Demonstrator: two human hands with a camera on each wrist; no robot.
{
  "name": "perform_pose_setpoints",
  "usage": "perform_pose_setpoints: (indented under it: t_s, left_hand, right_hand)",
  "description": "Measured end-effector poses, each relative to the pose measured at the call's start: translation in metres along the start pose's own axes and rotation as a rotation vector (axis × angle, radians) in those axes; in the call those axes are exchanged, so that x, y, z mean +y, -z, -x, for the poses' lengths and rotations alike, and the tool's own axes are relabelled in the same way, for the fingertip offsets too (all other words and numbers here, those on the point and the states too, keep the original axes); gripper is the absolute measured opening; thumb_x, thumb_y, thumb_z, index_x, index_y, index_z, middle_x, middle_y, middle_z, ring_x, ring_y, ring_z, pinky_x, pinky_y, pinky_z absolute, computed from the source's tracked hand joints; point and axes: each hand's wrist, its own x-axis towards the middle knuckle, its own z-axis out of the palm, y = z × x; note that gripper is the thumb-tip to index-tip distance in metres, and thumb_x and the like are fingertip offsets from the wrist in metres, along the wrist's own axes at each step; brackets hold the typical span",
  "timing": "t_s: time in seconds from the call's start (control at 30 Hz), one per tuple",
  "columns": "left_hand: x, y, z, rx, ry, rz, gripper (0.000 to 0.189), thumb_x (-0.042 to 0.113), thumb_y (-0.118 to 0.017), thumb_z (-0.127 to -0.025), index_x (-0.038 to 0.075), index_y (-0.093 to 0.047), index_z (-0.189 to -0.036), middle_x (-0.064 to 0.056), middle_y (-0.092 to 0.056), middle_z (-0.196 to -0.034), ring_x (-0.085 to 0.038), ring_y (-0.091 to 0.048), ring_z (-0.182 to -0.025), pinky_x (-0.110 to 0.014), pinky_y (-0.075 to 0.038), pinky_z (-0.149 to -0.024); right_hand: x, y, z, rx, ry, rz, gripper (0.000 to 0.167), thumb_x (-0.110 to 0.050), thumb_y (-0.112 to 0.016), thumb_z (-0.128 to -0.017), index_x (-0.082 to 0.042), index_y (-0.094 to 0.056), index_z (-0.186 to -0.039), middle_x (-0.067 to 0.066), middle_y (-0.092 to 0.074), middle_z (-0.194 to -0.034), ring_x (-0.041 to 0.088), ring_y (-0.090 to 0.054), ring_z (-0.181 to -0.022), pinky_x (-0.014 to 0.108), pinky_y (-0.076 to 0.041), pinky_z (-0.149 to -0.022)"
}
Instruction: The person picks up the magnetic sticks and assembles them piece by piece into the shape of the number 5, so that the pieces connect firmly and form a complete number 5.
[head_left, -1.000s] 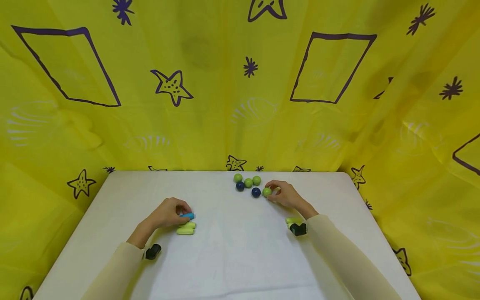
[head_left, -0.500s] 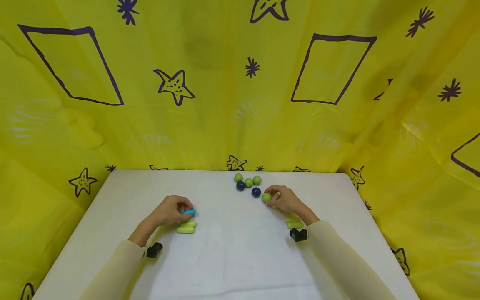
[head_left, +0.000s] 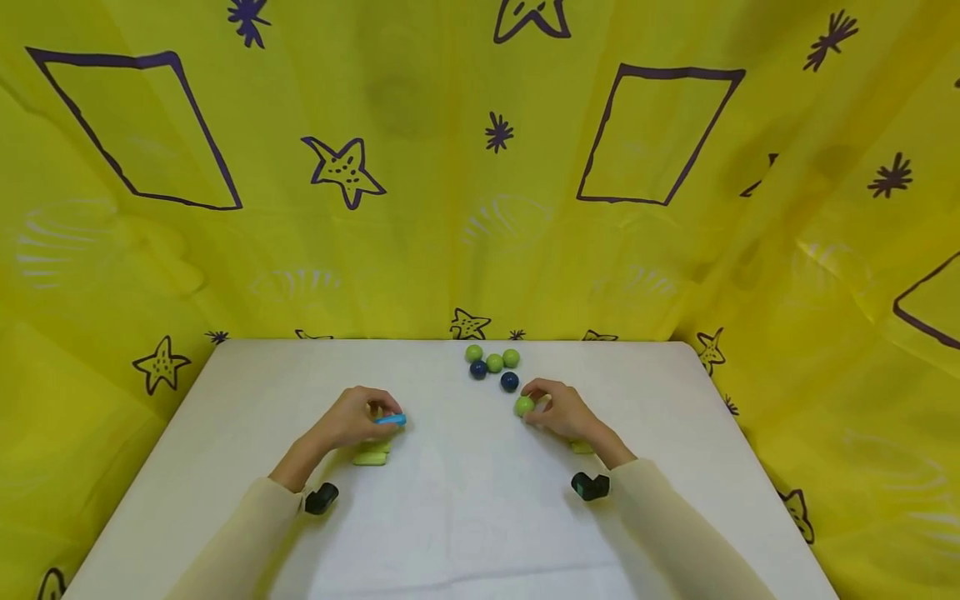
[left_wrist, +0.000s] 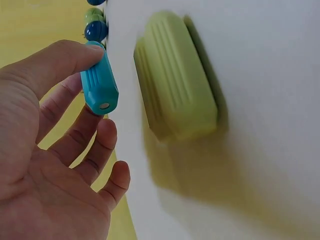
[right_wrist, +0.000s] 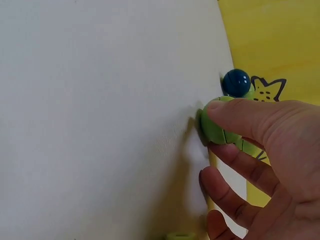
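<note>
My left hand (head_left: 354, 419) pinches a blue magnetic rod (left_wrist: 100, 82) between thumb and fingers; a small metal dot shows at the rod's near end. Beside and below that hand, two yellow-green rods (left_wrist: 182, 75) lie side by side on the white table. Farther right, my right hand (head_left: 566, 414) holds a light green ball (right_wrist: 216, 125) between thumb and fingers, close to the tabletop. A dark seam runs around the ball. Partly hidden behind the right wrist are more yellow-green rods (head_left: 582, 447).
Near the back edge of the white table (head_left: 450, 517) sit several balls: green ones (head_left: 511, 358) and two dark blue ones (head_left: 509, 382). A yellow curtain (head_left: 420, 250) with starfish drawings hangs around the back and sides.
My left hand has carried the blue rod off the yellow-green rods, up and to the right. My right hand has drawn the green ball toward me and slightly left, away from the other balls.
</note>
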Motion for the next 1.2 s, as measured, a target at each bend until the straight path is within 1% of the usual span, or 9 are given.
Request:
perform_pose_setpoints:
  t_s: [0.13, 0.4, 0.53, 0.7, 0.87, 1.03, 1.1, 1.2]
  left_hand:
    - [0.004, -0.006, -0.004, 0.003, -0.004, 0.018, 0.008, 0.014, -0.083, -0.087, 0.013, -0.078, -0.094, 0.007, -0.064, -0.081, -0.018, -0.054, -0.079, -0.027, -0.044, -0.07]
    - [0.013, -0.024, -0.018, -0.003, -0.004, 0.038, 0.011, 0.015, -0.083, -0.086, 0.012, -0.078, -0.096, 0.007, -0.064, -0.082, -0.017, -0.055, -0.081, -0.027, -0.046, -0.072]
    - [0.017, -0.033, -0.024, 0.008, -0.011, 0.035, 0.012, 0.014, -0.083, -0.086, 0.012, -0.077, -0.096, 0.007, -0.063, -0.083, -0.016, -0.054, -0.08, -0.027, -0.045, -0.072]
    - [0.023, -0.044, -0.03, 0.009, -0.033, 0.042, 0.012, 0.014, -0.083, -0.086, 0.012, -0.078, -0.096, 0.008, -0.064, -0.083, -0.015, -0.054, -0.08, -0.027, -0.045, -0.073]
    - [0.028, -0.055, -0.037, 0.009, -0.046, 0.044, 0.012, 0.015, -0.083, -0.086, 0.011, -0.078, -0.096, 0.005, -0.065, -0.084, -0.017, -0.055, -0.08, -0.028, -0.045, -0.073]
    - [0.031, -0.065, -0.045, 0.021, -0.049, 0.033, 0.011, 0.013, -0.083, -0.086, 0.011, -0.077, -0.095, 0.003, -0.067, -0.084, -0.017, -0.055, -0.081, -0.028, -0.045, -0.076]
    - [0.032, -0.069, -0.048, 0.024, -0.062, 0.035, 0.011, 0.012, -0.083, -0.086, 0.011, -0.077, -0.095, 0.003, -0.067, -0.083, -0.017, -0.055, -0.08, -0.029, -0.045, -0.075]
    - [0.037, -0.073, -0.051, 0.023, -0.057, 0.039, 0.011, 0.011, -0.083, -0.085, 0.01, -0.078, -0.095, 0.002, -0.067, -0.083, -0.018, -0.056, -0.08, -0.029, -0.045, -0.075]
  right_hand:
    - [-0.003, -0.007, 0.001, 0.008, 0.015, -0.015, 0.031, -0.007, -0.082, -0.085, -0.008, -0.069, -0.114, 0.007, -0.07, -0.104, 0.017, -0.056, -0.074, 0.03, -0.047, -0.069]
    - [-0.011, -0.019, 0.003, 0.014, 0.005, -0.047, 0.033, -0.006, -0.081, -0.086, -0.008, -0.069, -0.117, 0.005, -0.069, -0.107, 0.016, -0.057, -0.079, 0.029, -0.048, -0.072]
    - [-0.014, -0.023, 0.004, 0.028, 0.002, -0.07, 0.033, -0.006, -0.081, -0.086, -0.008, -0.07, -0.117, 0.005, -0.069, -0.106, 0.017, -0.055, -0.079, 0.03, -0.046, -0.07]
    - [-0.013, -0.032, 0.005, 0.026, 0.024, -0.089, 0.032, -0.01, -0.082, -0.086, -0.01, -0.071, -0.116, 0.003, -0.069, -0.105, 0.017, -0.052, -0.079, 0.028, -0.044, -0.068]
    - [-0.014, -0.038, 0.004, 0.024, 0.036, -0.088, 0.032, -0.011, -0.082, -0.086, -0.013, -0.071, -0.116, 0.0, -0.069, -0.104, 0.016, -0.052, -0.076, 0.028, -0.043, -0.066]
    - [-0.013, -0.041, 0.004, 0.031, 0.045, -0.091, 0.031, -0.013, -0.083, -0.086, -0.014, -0.072, -0.115, -0.001, -0.069, -0.103, 0.015, -0.052, -0.075, 0.027, -0.043, -0.065]
    - [-0.012, -0.041, 0.003, 0.034, 0.047, -0.096, 0.031, -0.013, -0.083, -0.086, -0.014, -0.072, -0.115, -0.001, -0.07, -0.103, 0.015, -0.053, -0.074, 0.026, -0.043, -0.065]
    - [-0.011, -0.042, 0.003, 0.041, 0.038, -0.106, 0.031, -0.013, -0.084, -0.086, -0.014, -0.073, -0.115, -0.001, -0.07, -0.102, 0.015, -0.053, -0.074, 0.026, -0.043, -0.065]
